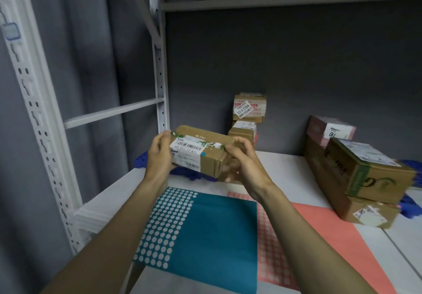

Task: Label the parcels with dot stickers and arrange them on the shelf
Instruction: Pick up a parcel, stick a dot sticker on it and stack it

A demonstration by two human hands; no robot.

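A small brown cardboard parcel (205,150) with a white barcode label and a small blue dot is held in the air above the white shelf board (280,170). My left hand (158,156) grips its left end. My right hand (242,161) grips its right end, fingers curled under it. Below my forearms lie a teal dot-sticker sheet (205,236) and a pink dot-sticker sheet (319,236), both with many dots peeled off.
Two brown parcels are stacked at the back wall (249,108). At the right stands a pile of larger boxes (365,175) with a pink box (328,129) behind. Blue plastic pieces (141,161) lie behind the held parcel. A white shelf upright (161,76) rises at left.
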